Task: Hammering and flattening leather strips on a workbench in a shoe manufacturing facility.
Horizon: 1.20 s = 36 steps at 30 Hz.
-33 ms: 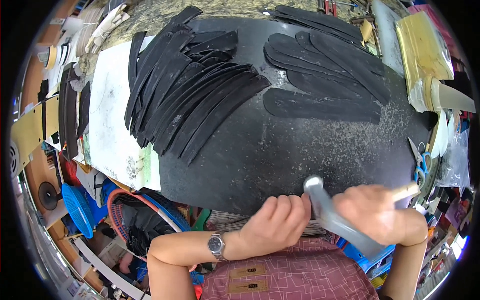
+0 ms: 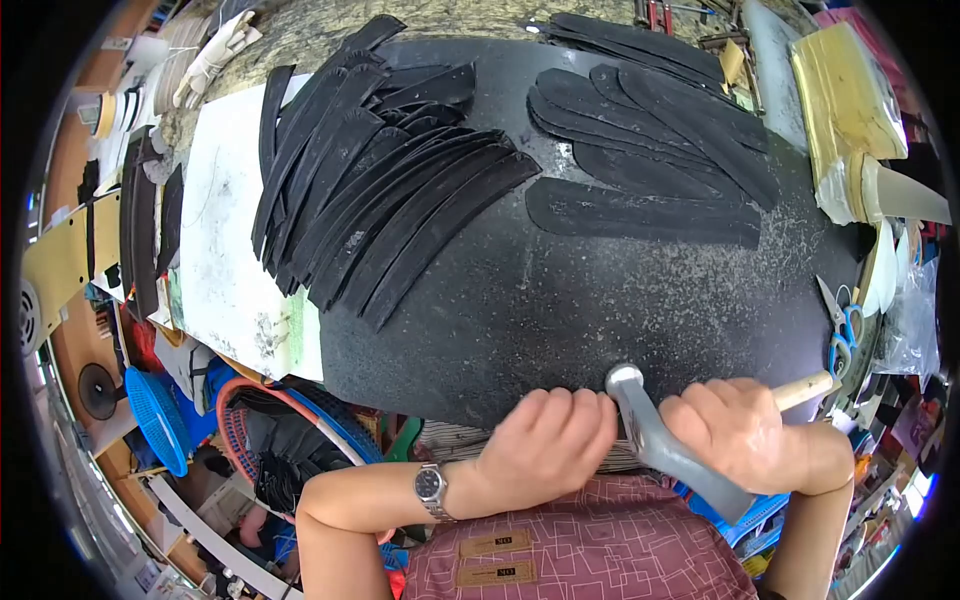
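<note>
Right hand grips the hammer at the frame's lower right; left hand, curled closed, sits just left of its round face, anything inside hidden. Its metal head slants from upper left to lower right; the wooden handle points right.

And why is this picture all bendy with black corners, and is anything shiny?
In the head view, the fisheye lens bends straight edges and leaves dark corners; there too, light glints off the hammer in the right hand, and white glare shows at the lower right rim.
</note>
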Motion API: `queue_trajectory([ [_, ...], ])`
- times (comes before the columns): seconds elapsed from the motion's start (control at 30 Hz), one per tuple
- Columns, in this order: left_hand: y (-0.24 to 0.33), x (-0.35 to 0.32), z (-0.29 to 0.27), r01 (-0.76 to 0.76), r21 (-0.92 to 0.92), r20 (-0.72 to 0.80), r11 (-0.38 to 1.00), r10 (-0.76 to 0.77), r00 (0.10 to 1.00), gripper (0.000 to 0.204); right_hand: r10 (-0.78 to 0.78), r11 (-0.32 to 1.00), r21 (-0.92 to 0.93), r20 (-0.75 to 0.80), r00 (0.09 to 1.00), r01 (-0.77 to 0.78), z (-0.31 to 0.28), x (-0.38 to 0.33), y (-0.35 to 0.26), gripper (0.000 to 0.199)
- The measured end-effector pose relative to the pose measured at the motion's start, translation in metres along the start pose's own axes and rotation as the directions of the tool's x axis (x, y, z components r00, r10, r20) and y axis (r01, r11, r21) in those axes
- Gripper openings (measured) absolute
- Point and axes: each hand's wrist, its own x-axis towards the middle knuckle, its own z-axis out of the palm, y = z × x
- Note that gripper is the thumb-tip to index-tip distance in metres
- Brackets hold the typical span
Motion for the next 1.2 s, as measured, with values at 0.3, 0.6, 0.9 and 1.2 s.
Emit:
queue_trajectory([
  [0.3, -0.016, 0.088, 0.019, -0.409, -0.421, 0.108, 0.81, 0.492, 0.864, 0.01, 0.456, 0.857, 0.307, -0.083, 0.886, -0.413, 0.0, -0.085, -0.011, 0.028],
  [0.6, -0.061, 0.111, 0.026, -0.42, 0.128, 0.126, 0.899, 0.405, 0.906, 0.039, 0.425, 0.89, 0.225, -0.094, 0.9, -0.397, 0.029, -0.112, -0.012, 0.025],
  [0.9, -0.014, 0.107, 0.033, -0.377, -0.501, 0.071, 0.779, 0.471, 0.879, 0.039, 0.365, 0.925, 0.188, -0.188, 0.912, -0.331, 0.037, -0.11, -0.011, 0.02],
  [1.2, -0.052, 0.078, 0.004, -0.103, -0.479, 0.2, 0.872, 0.223, 0.954, 0.038, 0.429, 0.895, 0.216, -0.177, 0.886, -0.391, 0.035, -0.112, -0.016, 0.018],
])
